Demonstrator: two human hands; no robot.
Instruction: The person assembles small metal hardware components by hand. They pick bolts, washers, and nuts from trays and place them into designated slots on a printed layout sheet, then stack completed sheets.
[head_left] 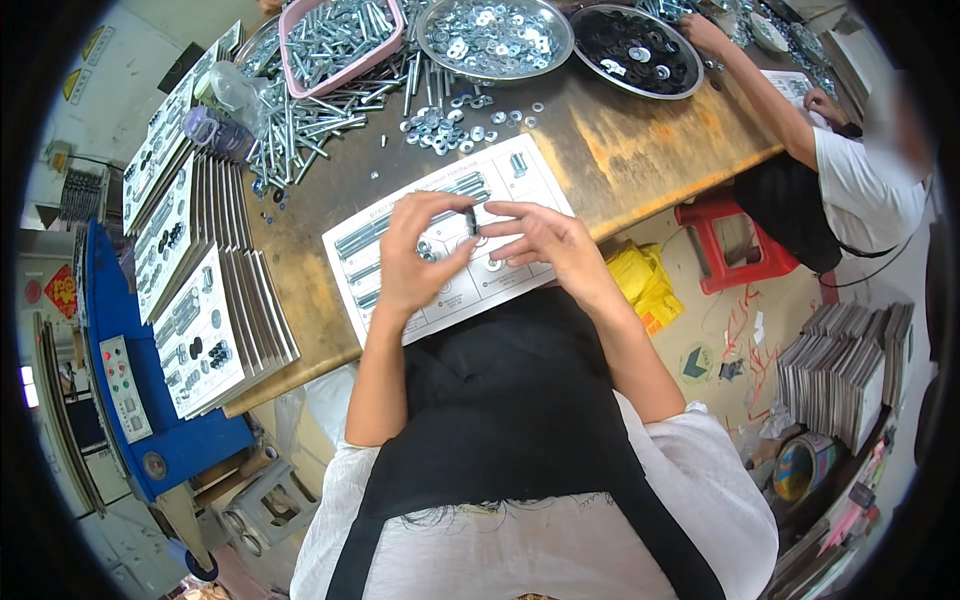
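Note:
Over a white printed card [545, 190] on the table, my left hand [412, 255] pinches a small stack of black washers [471, 220] edge-on between thumb and fingers. My right hand [560, 248] is just to the right, its fingers stretched out and their tips close to the washers; whether they touch is hard to tell. Several long silver bolts [372, 230] lie in rows on the card, partly hidden by my left hand. A short bolt [518, 164] sits in the card's far right corner. Small metal pieces between my hands are partly covered.
Beyond the card are a pink basket [383, 70] of bolts, a steel bowl [497, 73] of silver washers and a bowl [640, 93] of black ones. Loose bolts [300, 135] and washers [435, 132] lie nearby. Filled cards [205, 340] lean leftward. A co-worker's hand [706, 36] reaches in far right.

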